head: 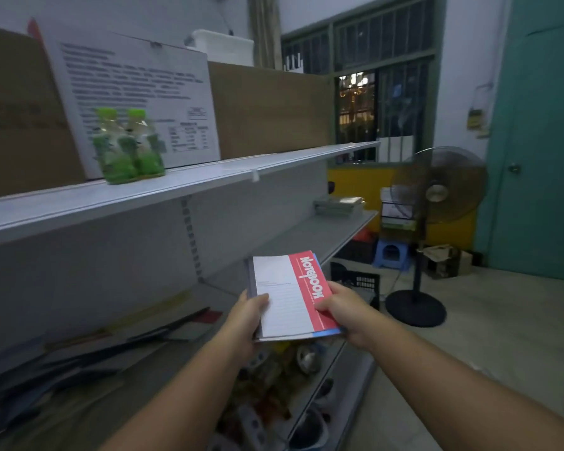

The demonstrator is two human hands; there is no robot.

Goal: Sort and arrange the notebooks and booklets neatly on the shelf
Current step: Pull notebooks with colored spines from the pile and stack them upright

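A small stack of notebooks, the top one white with a red band reading "Notebook", is held flat in front of the middle shelf. My left hand grips its left edge, thumb on the cover. My right hand grips the right edge, thumb on the red band. Another pile of booklets lies at the far right end of that shelf. Several dark notebooks and flat folders lie scattered on the shelf at the left.
The upper shelf carries cardboard boxes and a pack of green-capped bottles. A lower shelf holds assorted goods. On the floor to the right stand a fan, a black crate and a blue stool.
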